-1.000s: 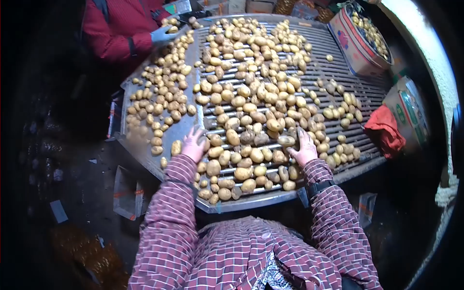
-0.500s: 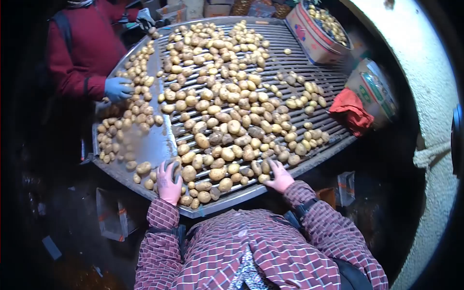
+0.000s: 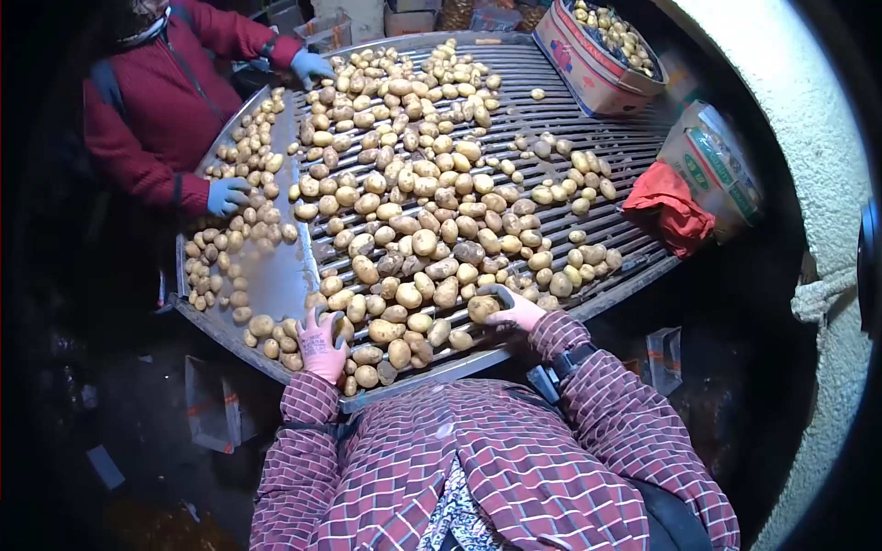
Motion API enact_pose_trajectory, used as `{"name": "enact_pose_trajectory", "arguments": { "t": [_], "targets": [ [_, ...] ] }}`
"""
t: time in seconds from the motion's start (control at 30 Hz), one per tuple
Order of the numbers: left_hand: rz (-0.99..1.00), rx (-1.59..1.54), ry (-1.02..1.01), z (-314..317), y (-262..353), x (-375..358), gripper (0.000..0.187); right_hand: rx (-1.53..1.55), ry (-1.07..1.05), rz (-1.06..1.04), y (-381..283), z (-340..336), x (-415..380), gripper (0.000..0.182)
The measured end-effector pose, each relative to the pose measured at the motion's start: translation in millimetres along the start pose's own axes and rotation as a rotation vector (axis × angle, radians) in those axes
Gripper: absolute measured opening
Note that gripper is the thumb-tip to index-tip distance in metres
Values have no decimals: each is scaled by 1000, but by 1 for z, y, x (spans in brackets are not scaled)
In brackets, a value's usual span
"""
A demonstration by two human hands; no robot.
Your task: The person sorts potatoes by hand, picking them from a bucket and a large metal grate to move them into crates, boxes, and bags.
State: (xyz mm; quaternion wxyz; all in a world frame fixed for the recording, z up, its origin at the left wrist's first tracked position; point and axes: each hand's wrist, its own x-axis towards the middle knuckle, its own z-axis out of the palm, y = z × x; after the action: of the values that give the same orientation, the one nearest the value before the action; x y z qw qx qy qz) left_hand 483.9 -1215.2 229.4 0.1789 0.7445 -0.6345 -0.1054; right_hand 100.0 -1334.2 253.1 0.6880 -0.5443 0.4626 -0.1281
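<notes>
left hand [image 3: 322,344] flat on lumpy potatoes [image 3: 404,230]; right hand [image 3: 514,312] seemingly cups one (pink gloves), on steel bars [image 3: 606,138].

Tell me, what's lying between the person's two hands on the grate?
Potatoes. The head view shows a cluster of them on the grate between the left hand and right hand.

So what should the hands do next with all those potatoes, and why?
Probably lift out the potato that the right hand is curled around. The fingers already wrap it at the near edge of the slatted table, so it looks ready to pick up. The left hand rests flat among potatoes near the smooth metal strip and grips nothing clearly.
</notes>
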Motion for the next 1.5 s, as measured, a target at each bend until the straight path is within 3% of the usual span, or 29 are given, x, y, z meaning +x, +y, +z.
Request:
{"name": "enact_pose_trajectory", "arguments": {
  "t": [0.07, 0.1, 0.13, 0.17, 0.3, 0.4, 0.5, 0.7, 0.8, 0.83, 0.9, 0.93, 0.97, 1.0, 1.03, 1.1, 1.13, 1.2, 1.27, 1.43, 1.5],
  "targets": [
    [27, -57, 36, -4, 3, 5, 33, 167, 0, 105, -8, -7, -9, 69],
    [32, -81, 30, -1, 6, 7, 31, 248, 3, 156, -14, -11, -15, 70],
    [32, -105, 25, 3, 10, 10, 29, 597, -30, 226, -25, -5, -25, 74],
    [128, -50, 77, -5, 34, 12, 29, 654, -58, 203, -22, -10, -26, 75],
    [364, 103, -214, 3, 103, 20, 31, 803, -144, 101, -2, -31, -21, 70],
    [351, 390, -432, 17, 129, 31, 38, 747, -94, 71, 12, -48, -16, 67],
    [330, 563, -516, 33, 137, 41, 34, 743, -53, 98, -11, -48, -30, 56],
    [188, 473, -614, 23, 151, 55, 39, 775, 111, 269, -20, -52, -27, 35],
    [97, 462, -650, 27, 155, 56, 44, 486, -80, 194, -2, -64, -11, 34],
    [78, 496, -621, 29, 158, 54, 43, 221, -65, 93, -8, -63, -9, 42],
    [84, 493, -579, 29, 160, 48, 48, 295, -74, 109, -18, -56, -5, 47],
    [70, 494, -571, 28, 162, 45, 51, 555, -95, 211, -6, -51, 5, 46],
    [63, 449, -516, 27, 160, 41, 51, 626, -117, 213, 13, -51, 16, 44],
    [29, 346, -477, 23, 157, 39, 53, 285, -168, -21, 34, -58, 27, 43],
    [-6, 230, -338, 23, 150, 32, 53, 214, -161, -42, 57, -60, 32, 36],
    [-104, -54, -87, 20, 127, 19, 54, -333, -207, -346, 34, -63, 34, 34],
    [-241, -386, -24, 13, 114, 11, 47, -797, -240, -629, -5, -60, 16, 41],
    [-562, -998, 141, 3, 91, -7, 42, -745, -301, -426, -19, -52, 9, 40],
    [-680, -1447, 218, -8, 61, -30, 42, -814, -326, -415, -32, -46, 6, 39],
    [-841, -1866, 667, -19, -20, -111, 42, -893, -316, -497, -27, -46, 9, 50],
    [-912, -1894, 862, -18, -76, -138, 37, -877, -334, -378, -34, -37, 9, 50]
  ]
}}
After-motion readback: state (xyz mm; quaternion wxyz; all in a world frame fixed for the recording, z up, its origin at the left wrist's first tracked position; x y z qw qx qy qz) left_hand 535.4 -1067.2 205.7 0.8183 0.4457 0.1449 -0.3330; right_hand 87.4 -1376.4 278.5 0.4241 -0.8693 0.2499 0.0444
